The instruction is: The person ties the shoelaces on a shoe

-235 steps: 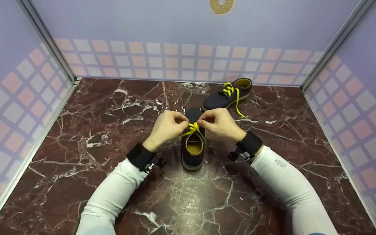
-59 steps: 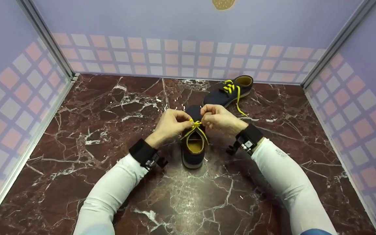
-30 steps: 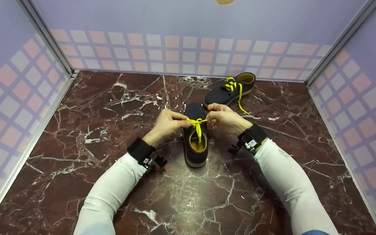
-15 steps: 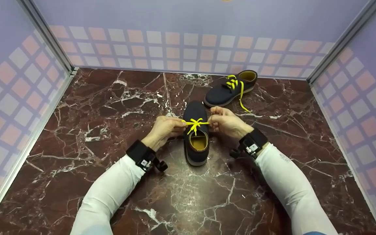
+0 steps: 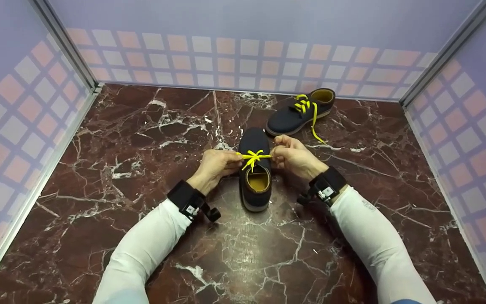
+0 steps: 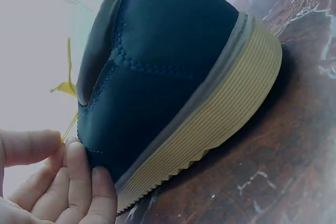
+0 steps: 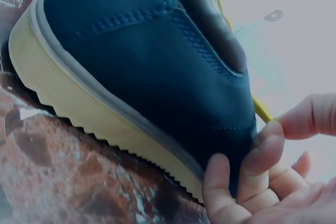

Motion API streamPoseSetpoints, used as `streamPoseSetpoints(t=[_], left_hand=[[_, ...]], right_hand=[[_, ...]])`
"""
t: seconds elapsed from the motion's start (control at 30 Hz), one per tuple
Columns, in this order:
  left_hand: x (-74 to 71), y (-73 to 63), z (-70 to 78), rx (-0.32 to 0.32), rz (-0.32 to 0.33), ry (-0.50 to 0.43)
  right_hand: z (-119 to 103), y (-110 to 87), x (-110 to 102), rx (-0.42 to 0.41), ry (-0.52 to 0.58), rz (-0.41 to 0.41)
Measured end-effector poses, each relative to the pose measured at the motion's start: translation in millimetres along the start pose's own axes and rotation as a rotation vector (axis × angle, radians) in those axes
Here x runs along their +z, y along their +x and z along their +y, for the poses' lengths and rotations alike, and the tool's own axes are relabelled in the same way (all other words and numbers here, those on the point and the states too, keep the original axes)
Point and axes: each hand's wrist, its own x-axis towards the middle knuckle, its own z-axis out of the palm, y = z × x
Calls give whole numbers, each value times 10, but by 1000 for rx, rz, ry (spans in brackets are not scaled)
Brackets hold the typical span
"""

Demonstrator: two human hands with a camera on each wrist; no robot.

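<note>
A dark shoe [image 5: 255, 137] stands upright on the marbled surface, toe pointing away from me. Its yellow shoelace [image 5: 253, 158] is tied in a bow over the tongue, with two short ends hanging toward the opening. On the left side, my left hand [image 5: 215, 166] pinches one loop between thumb and forefinger. Opposite it, my right hand [image 5: 295, 159] pinches the other loop, and the lace is stretched taut between both. The left wrist view shows the left fingers [image 6: 80, 179] against the shoe's side; in the right wrist view a fingertip [image 7: 216, 169] touches the other side.
A second dark shoe [image 5: 289, 119] lies behind and to the right, close to the first shoe's toe; one yellow lace end [image 5: 315, 131] trails onto the surface. Lilac panels with a checked band [image 5: 226, 61] enclose the back and sides of the marbled surface [image 5: 133, 135].
The crossed laces have become a bow with two loops. Both hands have drawn apart sideways, pulling the loops tight, and the ends have swung toward the opening. The head view has tilted down slightly.
</note>
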Motion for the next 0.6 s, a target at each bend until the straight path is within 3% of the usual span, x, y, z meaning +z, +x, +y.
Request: streamPoseSetpoints(t=[0.13, 0.3, 0.4, 0.5, 0.6], left_hand=[[48, -61, -47, 41, 20, 16], [180, -304, -97, 71, 78, 40], [277, -428, -161, 99, 57, 84], [382, -521, -194, 118, 27, 118], [457, -557, -229, 109, 36, 140]], right_hand=[[44, -63, 19, -25, -28, 120], [164, -295, 104, -91, -75, 284], [234, -433, 241, -119, -60, 287], [291, -516, 405, -131, 10, 239], [338, -565, 549, -121, 70, 194]])
